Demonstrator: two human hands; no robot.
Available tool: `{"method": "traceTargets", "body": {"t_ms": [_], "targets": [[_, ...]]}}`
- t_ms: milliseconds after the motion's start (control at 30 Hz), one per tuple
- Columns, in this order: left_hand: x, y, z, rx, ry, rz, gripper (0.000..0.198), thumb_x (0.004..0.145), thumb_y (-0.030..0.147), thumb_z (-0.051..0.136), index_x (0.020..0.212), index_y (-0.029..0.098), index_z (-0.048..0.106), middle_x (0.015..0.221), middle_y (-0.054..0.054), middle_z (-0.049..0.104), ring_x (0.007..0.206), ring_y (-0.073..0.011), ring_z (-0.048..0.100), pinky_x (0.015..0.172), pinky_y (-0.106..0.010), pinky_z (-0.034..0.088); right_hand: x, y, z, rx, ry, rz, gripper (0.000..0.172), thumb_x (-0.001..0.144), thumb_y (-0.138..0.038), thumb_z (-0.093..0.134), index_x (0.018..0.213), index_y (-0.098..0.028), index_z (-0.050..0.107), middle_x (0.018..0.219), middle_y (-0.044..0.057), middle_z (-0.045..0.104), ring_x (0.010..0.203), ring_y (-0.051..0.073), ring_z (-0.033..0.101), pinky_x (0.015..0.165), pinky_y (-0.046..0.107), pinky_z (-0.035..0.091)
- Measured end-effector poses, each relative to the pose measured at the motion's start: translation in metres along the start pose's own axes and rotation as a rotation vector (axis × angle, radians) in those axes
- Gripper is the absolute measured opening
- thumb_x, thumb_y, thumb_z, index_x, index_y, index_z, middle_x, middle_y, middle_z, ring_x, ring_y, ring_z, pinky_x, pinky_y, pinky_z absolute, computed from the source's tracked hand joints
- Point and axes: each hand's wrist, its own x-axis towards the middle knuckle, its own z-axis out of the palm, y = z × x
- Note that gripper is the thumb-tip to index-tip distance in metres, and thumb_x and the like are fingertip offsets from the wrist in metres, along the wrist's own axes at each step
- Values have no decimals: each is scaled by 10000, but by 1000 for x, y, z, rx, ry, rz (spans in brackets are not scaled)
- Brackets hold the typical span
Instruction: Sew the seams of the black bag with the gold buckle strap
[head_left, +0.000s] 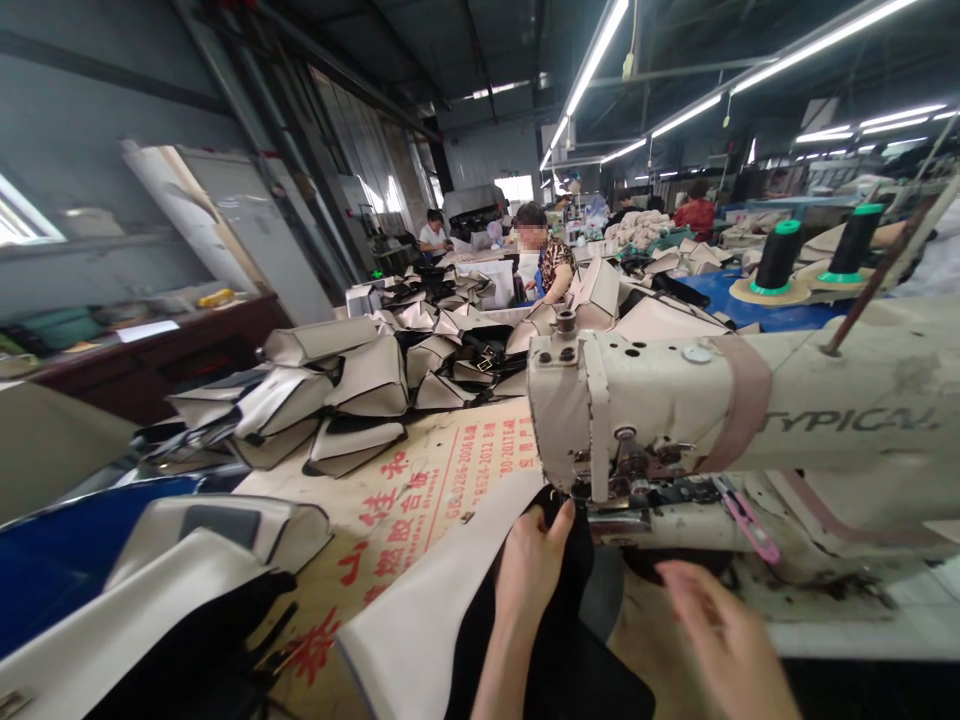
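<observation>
My left hand (531, 565) lies flat on a cream-and-black bag piece (420, 610), fingertips reaching under the head of a cream sewing machine (675, 420). The hand presses the black fabric (577, 560) near the needle area. My right hand (724, 635) hovers blurred over the machine bed, below and right of the machine head, fingers apart and holding nothing. The needle itself is hidden behind my left fingers.
A heap of cream-and-black bag parts (352, 390) covers the cardboard-topped table (420, 480) behind. More bag pieces (187, 570) lie at near left. Two black thread cones (776, 255) stand at the right. Other workers (551, 255) sit farther back.
</observation>
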Motion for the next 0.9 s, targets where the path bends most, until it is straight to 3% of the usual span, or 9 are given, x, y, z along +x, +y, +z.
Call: {"method": "traceTargets", "body": {"t_ms": [33, 67, 167, 333, 500, 800, 900], "targets": [[0, 0, 0, -5, -6, 1, 494, 775, 604, 414, 539, 192, 281, 492, 64, 234, 507, -96, 255, 515, -253, 202, 0, -16, 35, 18, -145, 15, 362, 782, -536, 529, 903, -212, 636, 802, 34, 642, 781, 201, 586, 679, 230, 447], [0, 0, 0, -11, -11, 3, 492, 776, 605, 411, 540, 190, 295, 493, 63, 248, 510, -97, 266, 518, -252, 206, 1, -27, 63, 31, -185, -5, 346, 803, -526, 497, 846, -211, 635, 786, 32, 634, 775, 201, 576, 683, 235, 432], [1, 0, 0, -27, -18, 6, 479, 777, 596, 419, 543, 186, 337, 498, 61, 277, 516, -97, 289, 525, -250, 217, 12, -38, 106, 72, -166, -29, 392, 834, -527, 426, 661, -203, 564, 663, 11, 556, 663, 178, 498, 625, 247, 378], [10, -2, 3, -59, -29, 16, 439, 766, 550, 452, 541, 180, 381, 504, 60, 274, 519, -96, 264, 515, -251, 212, 18, -28, 110, 253, -76, 62, 390, 801, -530, 491, 604, -194, 498, 588, -8, 457, 653, 175, 433, 624, 257, 349], [20, -2, 2, -73, -44, 32, 393, 749, 509, 474, 555, 168, 449, 518, 52, 317, 526, -99, 271, 511, -251, 217, 19, -34, 119, 322, -1, 99, 409, 787, -501, 532, 549, -193, 405, 546, -25, 374, 692, 179, 449, 682, 260, 358], [28, 7, -2, -60, -11, 39, 378, 740, 462, 484, 509, 165, 446, 490, 41, 372, 509, -99, 298, 506, -248, 225, 32, -37, 123, 298, 42, 158, 420, 750, -545, 533, 590, -157, 501, 559, -18, 416, 587, 130, 322, 554, 256, 273], [30, 10, -3, -54, 18, 26, 372, 738, 433, 507, 484, 168, 447, 470, 36, 376, 488, -99, 316, 502, -253, 228, 32, -41, 126, 293, 34, 169, 441, 741, -565, 536, 567, -163, 484, 545, -19, 409, 594, 136, 347, 562, 252, 289]]}}
